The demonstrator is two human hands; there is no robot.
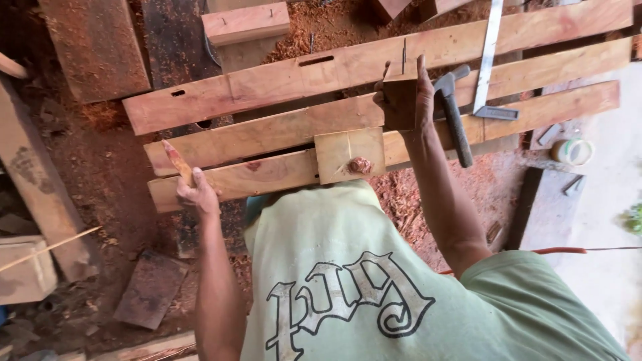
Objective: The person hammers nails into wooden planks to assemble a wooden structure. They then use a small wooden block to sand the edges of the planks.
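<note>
hammer (455,120) on planks (267,134) | steel square (487,67) right | tape roll (573,152) far right

floor (100,174) | sawdust (401,194), planks (267,134), hammer (455,120), possibly tape roll (573,152)

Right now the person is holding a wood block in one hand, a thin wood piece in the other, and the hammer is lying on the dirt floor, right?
Not quite. The head view shows the hammer lying on the planks, not the dirt floor. The right hand does hold a wood block, and the left hand a thin wood piece.
</note>
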